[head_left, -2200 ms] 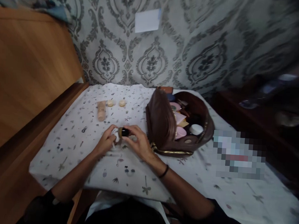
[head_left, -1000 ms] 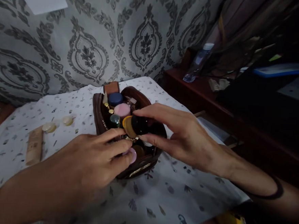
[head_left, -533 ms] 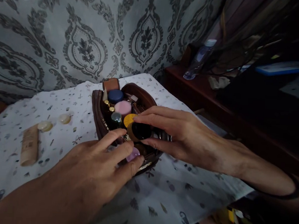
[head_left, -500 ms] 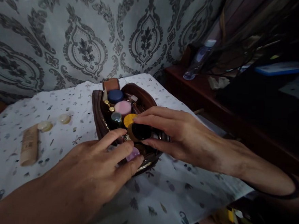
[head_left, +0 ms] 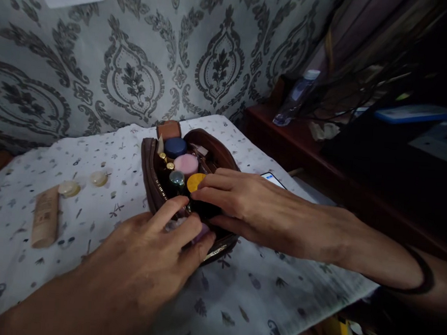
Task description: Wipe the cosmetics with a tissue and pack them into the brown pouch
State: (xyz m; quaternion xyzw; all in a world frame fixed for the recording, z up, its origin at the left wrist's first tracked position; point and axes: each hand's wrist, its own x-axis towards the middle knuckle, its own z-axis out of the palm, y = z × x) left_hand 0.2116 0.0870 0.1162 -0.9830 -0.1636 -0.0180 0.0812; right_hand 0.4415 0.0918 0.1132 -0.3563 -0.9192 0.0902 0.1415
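Observation:
A brown zip-up cosmetics bag point(head_left: 149, 167) stands unzipped on the patterned cloth, packed with small containers. Inside are a navy lid point(head_left: 175, 147), a pink lid point(head_left: 186, 163), a silvery round cap point(head_left: 177, 178), a yellow lid point(head_left: 195, 182) and two gold caps. My right hand point(head_left: 244, 197) reaches into the bag from the right, fingers curled round a dark-capped jar that is now mostly hidden beneath them. My left hand point(head_left: 157, 244) lies over the bag's near-left edge with fingers apart, beside a purple lid point(head_left: 202, 233) partly covered by them.
On the cloth at left lie a beige tube point(head_left: 46, 217) and two small pale-lidded jars point(head_left: 69, 189). A phone point(head_left: 272, 179) shows behind my right hand. A clear bottle point(head_left: 297, 98) stands on the dark red desk point(head_left: 263, 122) at right. A patterned wall covering rises behind.
My right hand has lowered the dark-capped jar deeper into the bag, and its fingers now cover it. The left hand stays nearly where it was. The view has shifted slightly.

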